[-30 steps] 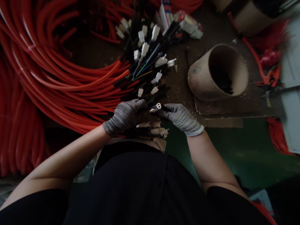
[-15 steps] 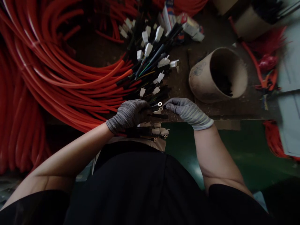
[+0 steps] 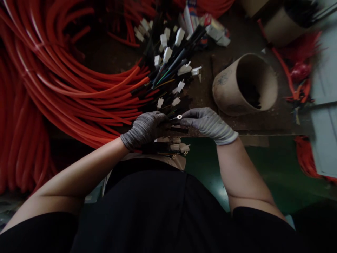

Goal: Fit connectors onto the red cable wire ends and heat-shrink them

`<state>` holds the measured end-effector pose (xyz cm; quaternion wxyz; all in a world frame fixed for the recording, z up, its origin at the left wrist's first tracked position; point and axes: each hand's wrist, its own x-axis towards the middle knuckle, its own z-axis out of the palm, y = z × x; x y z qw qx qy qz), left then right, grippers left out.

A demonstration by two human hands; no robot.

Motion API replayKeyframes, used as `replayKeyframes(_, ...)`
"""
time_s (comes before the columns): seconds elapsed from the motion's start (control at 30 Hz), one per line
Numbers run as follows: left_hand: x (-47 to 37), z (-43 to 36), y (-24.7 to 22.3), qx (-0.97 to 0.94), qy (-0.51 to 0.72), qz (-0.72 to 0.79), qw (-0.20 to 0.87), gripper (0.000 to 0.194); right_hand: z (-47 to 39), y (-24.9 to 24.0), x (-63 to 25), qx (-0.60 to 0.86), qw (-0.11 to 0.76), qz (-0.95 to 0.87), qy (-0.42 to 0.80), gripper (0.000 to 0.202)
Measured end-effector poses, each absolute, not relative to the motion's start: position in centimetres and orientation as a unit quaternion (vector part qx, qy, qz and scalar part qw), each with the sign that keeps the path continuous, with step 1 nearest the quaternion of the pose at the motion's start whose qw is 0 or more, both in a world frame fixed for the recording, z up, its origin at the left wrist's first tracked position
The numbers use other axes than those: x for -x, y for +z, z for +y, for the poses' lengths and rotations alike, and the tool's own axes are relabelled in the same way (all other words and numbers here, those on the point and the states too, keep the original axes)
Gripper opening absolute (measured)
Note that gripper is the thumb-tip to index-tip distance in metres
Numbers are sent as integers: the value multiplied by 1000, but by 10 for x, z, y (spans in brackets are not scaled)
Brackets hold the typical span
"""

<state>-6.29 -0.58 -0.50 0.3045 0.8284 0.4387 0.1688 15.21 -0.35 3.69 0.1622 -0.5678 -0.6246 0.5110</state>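
Both hands wear grey knit gloves and meet near the table's front edge. My left hand [image 3: 146, 127] is closed around dark wires at the end of an orange cable. A ring terminal [image 3: 179, 117] shows bright between the hands, at the tip of one wire. My right hand [image 3: 205, 123] pinches at the wire ends, thumb and forefinger just right of that terminal; what lies in the pinch is hidden. White connectors [image 3: 160, 103] on black wire ends lie just beyond the left hand. More connectors [image 3: 176, 147] hang below it at the edge.
Bundled orange cables [image 3: 86, 84] fill the left side. A cardboard tube [image 3: 223, 88] with dark pieces inside stands tilted at right. Small boxes [image 3: 214, 30] lie at the back. A light panel [image 3: 325, 123] borders the far right, with red wires [image 3: 306, 158] below the table edge.
My right hand has moved slightly left onto the wire ends. Its fingers now cover the second ring terminal that showed before. My left hand has barely moved.
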Motion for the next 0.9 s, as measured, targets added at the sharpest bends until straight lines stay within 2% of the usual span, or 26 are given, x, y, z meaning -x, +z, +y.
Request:
replayKeyframes(0.07,64,-6,0,-832,159,438,300,30,-6,36,-155,573,165,-635,491,29)
replayKeyframes(0.13,63,-9,7,-844,114,435,292,31,-6,40,-164,585,179,-677,408,27)
replayKeyframes(0.23,58,-21,18,-871,-1,437,226,34,0,52,-195,670,211,-703,113,29)
replayKeyframes(0.3,56,-29,20,-875,-49,444,185,36,4,60,-223,738,163,-654,-34,35)
replayKeyframes(0.33,54,-32,20,-875,-57,448,175,38,5,64,-237,766,129,-628,-56,38)
replayKeyframes(0.43,49,-29,18,-882,-40,437,171,41,12,74,-271,785,68,-615,23,35)
replayKeyframes(0.57,40,-5,25,-874,-23,466,137,37,45,81,-293,737,80,-655,144,29)
replayKeyframes(0.6,38,0,28,-870,-27,476,127,38,57,80,-295,739,79,-655,139,32)
replayKeyframes(0.63,36,4,30,-868,-30,480,121,39,70,78,-297,743,65,-653,133,43)
replayKeyframes(0.67,35,6,32,-868,-30,480,122,41,82,74,-297,754,23,-643,132,53)
replayKeyframes(0.7,36,7,31,-870,-24,476,130,42,93,70,-298,762,11,-633,133,54)
replayKeyframes(0.77,41,4,27,-865,5,476,159,41,108,64,-299,773,7,-622,129,49)
replayKeyframes(0.9,54,-1,11,-840,132,474,228,35,107,64,-310,783,67,-609,104,41)
